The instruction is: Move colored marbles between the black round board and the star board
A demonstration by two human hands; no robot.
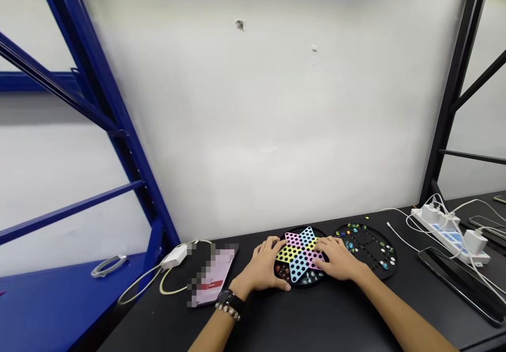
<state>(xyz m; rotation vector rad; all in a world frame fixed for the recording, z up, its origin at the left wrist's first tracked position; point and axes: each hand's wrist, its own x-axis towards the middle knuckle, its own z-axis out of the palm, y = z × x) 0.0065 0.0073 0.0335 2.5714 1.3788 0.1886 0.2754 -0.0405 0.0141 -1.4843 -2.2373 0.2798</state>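
Observation:
A star-shaped board point(299, 254) with pink, blue and yellow points and dark holes lies on a round black tray point(303, 284) holding marbles. My left hand point(264, 266), with a watch and beaded bracelet at the wrist, rests at the left side of the board and tray, thumb spread from the fingers. On the right side, my right hand point(336, 258) touches the star's edge with fingers extended and thumb apart. A second round black piece point(369, 250) with scattered marbles lies just right, partly behind my right hand.
A pink-screened phone point(216, 275) lies left, near a white adapter point(175, 256) and cables. To the right are a white power strip point(450, 236) with plugs and a black phone point(462, 283). A white wall stands behind the black table point(300, 320); blue shelving is left.

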